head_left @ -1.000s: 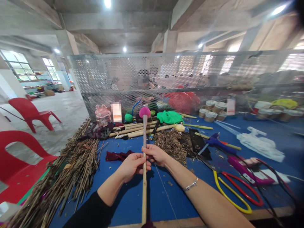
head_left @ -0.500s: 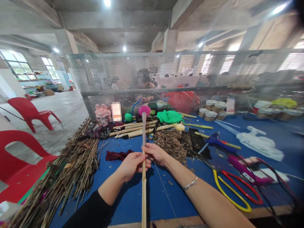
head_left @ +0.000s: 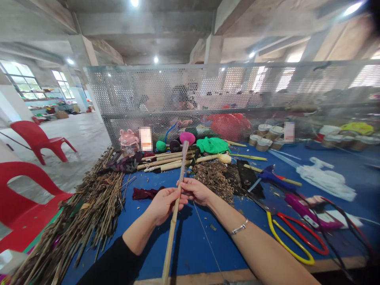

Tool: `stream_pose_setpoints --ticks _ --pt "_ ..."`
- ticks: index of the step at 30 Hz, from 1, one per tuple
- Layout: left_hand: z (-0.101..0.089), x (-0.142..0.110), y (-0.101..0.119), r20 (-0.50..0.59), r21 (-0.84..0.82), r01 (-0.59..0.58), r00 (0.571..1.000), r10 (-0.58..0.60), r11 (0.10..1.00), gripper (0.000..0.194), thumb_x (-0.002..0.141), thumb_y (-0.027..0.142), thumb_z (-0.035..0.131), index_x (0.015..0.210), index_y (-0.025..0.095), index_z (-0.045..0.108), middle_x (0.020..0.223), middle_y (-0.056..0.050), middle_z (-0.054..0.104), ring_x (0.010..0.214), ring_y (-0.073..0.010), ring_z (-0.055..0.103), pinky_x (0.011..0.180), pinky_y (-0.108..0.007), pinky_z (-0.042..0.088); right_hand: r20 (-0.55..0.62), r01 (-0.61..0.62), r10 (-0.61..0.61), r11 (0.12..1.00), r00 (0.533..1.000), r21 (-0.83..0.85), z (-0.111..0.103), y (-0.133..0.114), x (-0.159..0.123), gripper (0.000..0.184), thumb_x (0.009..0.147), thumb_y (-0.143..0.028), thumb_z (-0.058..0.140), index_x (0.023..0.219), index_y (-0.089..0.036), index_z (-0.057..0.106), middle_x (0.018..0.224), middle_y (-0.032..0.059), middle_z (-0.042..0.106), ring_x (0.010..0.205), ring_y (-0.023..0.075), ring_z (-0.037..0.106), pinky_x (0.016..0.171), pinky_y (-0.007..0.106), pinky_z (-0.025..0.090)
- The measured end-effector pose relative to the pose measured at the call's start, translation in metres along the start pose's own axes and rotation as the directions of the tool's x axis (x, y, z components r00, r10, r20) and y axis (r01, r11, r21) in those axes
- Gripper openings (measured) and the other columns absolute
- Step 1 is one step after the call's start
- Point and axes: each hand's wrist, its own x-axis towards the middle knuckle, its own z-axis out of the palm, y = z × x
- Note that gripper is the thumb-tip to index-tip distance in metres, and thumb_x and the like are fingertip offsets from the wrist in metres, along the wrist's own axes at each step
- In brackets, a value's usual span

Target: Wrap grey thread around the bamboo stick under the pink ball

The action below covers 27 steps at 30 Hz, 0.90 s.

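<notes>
A long pale bamboo stick [head_left: 171,237] slants up the middle of the view, with a greyish wrapped section above my hands and a round magenta head [head_left: 187,138] at its far end. My left hand [head_left: 164,204] is closed around the stick from the left, thumb on top. From the right, the fingers of my right hand [head_left: 192,190] pinch the same stick just above the left. A dark red cloth [head_left: 147,193] lies behind my left hand. Beyond my right hand is a heap of brown shreds [head_left: 215,178]. A thin thread [head_left: 204,233] runs down to the table's front edge.
Dry twigs [head_left: 89,209] are piled at left. Large scissors with red and yellow handles [head_left: 289,235] and a purple tool [head_left: 305,209] lie at right. Bamboo sticks [head_left: 163,162] and green cloth [head_left: 212,145] sit behind, before a perforated metal screen [head_left: 127,95]; a person is beyond it.
The bamboo stick has tilted: its magenta head moved a little right and its near end swung left. Both hands keep hold at nearly the same place.
</notes>
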Motion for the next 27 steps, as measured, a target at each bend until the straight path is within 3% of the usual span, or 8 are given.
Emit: stream_pose_setpoints --ticks 3,8,13,16,19,23,27 --pt "-0.001 0.000 -0.002 -0.003 0.057 0.017 1.000 -0.017 0.998 0.031 0.072 0.040 0.068 0.082 0.012 0.059 0.075 -0.008 0.068 0.060 -0.0109 0.063 0.051 -0.018 0.047 -0.024 -0.004 0.002 0.999 1.000 -0.049 -0.001 0.001 0.002 0.039 0.062 -0.044 0.074 0.072 -0.014 0.051 0.051 -0.0075 0.048 0.033 0.0000 0.023 0.033 0.019 0.007" --pt "-0.009 0.006 -0.007 -0.117 0.312 -0.082 0.985 0.124 0.947 0.042 0.055 0.042 0.079 0.070 0.013 0.053 0.048 0.005 0.054 0.037 -0.0046 0.044 0.037 -0.016 0.034 -0.163 -0.042 0.007 0.976 0.987 -0.215 0.003 0.004 0.004 0.042 0.059 -0.048 0.073 0.066 -0.015 0.048 0.035 -0.0127 0.031 0.030 0.0013 0.018 0.032 0.020 0.006" --pt "-0.008 0.007 -0.006 -0.033 0.173 -0.040 0.998 0.047 0.984 0.040 0.060 0.045 0.075 0.073 0.012 0.057 0.063 -0.003 0.064 0.046 -0.0066 0.053 0.044 -0.017 0.040 -0.095 -0.096 0.090 0.993 0.991 -0.062 0.005 -0.001 0.000 0.043 0.058 -0.048 0.074 0.072 -0.015 0.049 0.039 -0.0133 0.030 0.032 0.0004 0.015 0.033 0.018 0.005" --pt "-0.006 0.005 -0.005 0.022 0.066 -0.005 1.000 0.004 0.998 0.036 0.065 0.043 0.072 0.078 0.011 0.059 0.070 -0.006 0.066 0.052 -0.0082 0.058 0.049 -0.018 0.044 -0.041 -0.127 0.127 0.992 0.991 0.014 0.005 -0.003 -0.001 0.044 0.057 -0.045 0.075 0.076 -0.014 0.050 0.044 -0.0114 0.039 0.033 -0.0008 0.015 0.034 0.017 0.002" --pt "-0.007 0.005 -0.007 -0.003 0.126 0.018 1.000 -0.018 0.992 0.038 0.067 0.046 0.069 0.081 0.012 0.059 0.068 -0.005 0.065 0.050 -0.0095 0.058 0.046 -0.019 0.043 -0.101 -0.103 0.098 0.994 0.990 -0.046 0.004 0.001 0.002 0.042 0.057 -0.045 0.075 0.068 -0.015 0.047 0.043 -0.0098 0.042 0.031 -0.0009 0.016 0.032 0.018 0.004" --pt "-0.009 0.008 -0.010 -0.113 0.317 -0.045 0.990 0.084 0.948 0.043 0.055 0.046 0.077 0.070 0.013 0.053 0.047 0.005 0.052 0.037 -0.0056 0.045 0.037 -0.017 0.033 -0.199 -0.133 0.095 0.973 0.975 -0.190 0.002 0.007 0.005 0.037 0.061 -0.044 0.071 0.064 -0.017 0.047 0.033 -0.0127 0.031 0.027 0.0014 0.016 0.030 0.019 0.007" --pt "-0.009 0.010 -0.010 -0.069 0.213 -0.026 0.997 0.041 0.977 0.041 0.057 0.045 0.077 0.072 0.012 0.056 0.057 0.000 0.061 0.041 -0.0060 0.049 0.040 -0.018 0.037 -0.176 -0.135 0.114 0.984 0.978 -0.114 0.004 0.005 0.004 0.038 0.063 -0.045 0.070 0.065 -0.017 0.044 0.035 -0.0134 0.030 0.028 0.0006 0.014 0.031 0.018 0.005"
